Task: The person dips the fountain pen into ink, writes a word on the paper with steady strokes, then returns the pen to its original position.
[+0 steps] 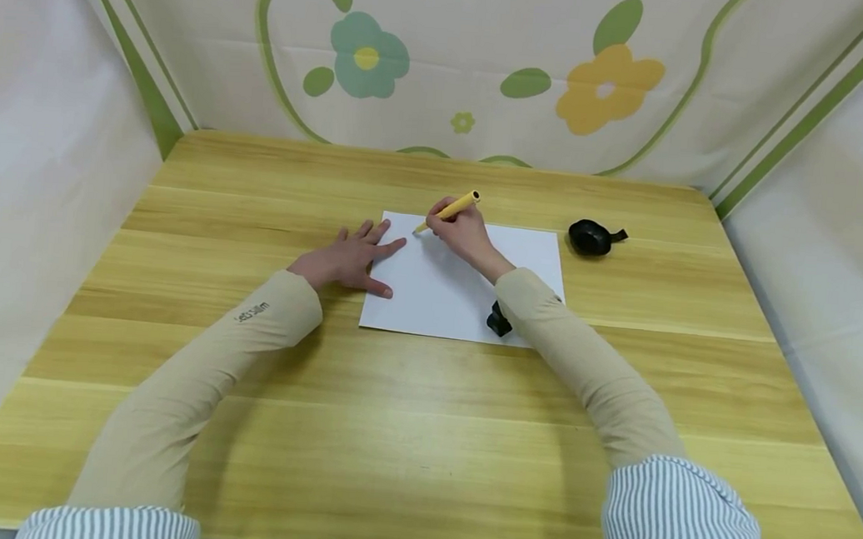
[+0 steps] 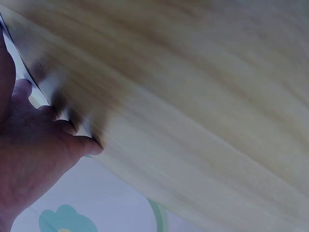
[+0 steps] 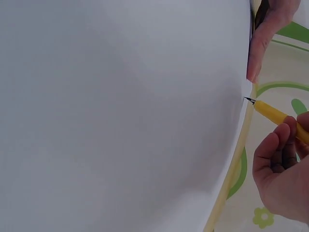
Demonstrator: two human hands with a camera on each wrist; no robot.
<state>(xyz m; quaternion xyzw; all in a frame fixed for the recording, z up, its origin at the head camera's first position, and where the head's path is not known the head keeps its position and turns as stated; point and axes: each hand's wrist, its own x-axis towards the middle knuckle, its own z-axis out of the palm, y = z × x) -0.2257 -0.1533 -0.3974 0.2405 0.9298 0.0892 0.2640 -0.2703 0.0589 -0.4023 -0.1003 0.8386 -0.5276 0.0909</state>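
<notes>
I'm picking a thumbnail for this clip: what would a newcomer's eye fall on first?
Probably the yellow pen in the right hand, its tip at the upper left of the white paper, with the left hand spread over the left edge. Next, likely the orange flower on the backdrop, and the dark item right of the paper.

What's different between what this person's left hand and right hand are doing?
The left hand has its fingers spread; the right hand has its fingers curled.
The left hand holds nothing, while the right hand grips a yellow pen.
The left hand lies across the left edge of the white paper; the right hand is over its upper part.
Both are bare, below beige sleeves.
</notes>
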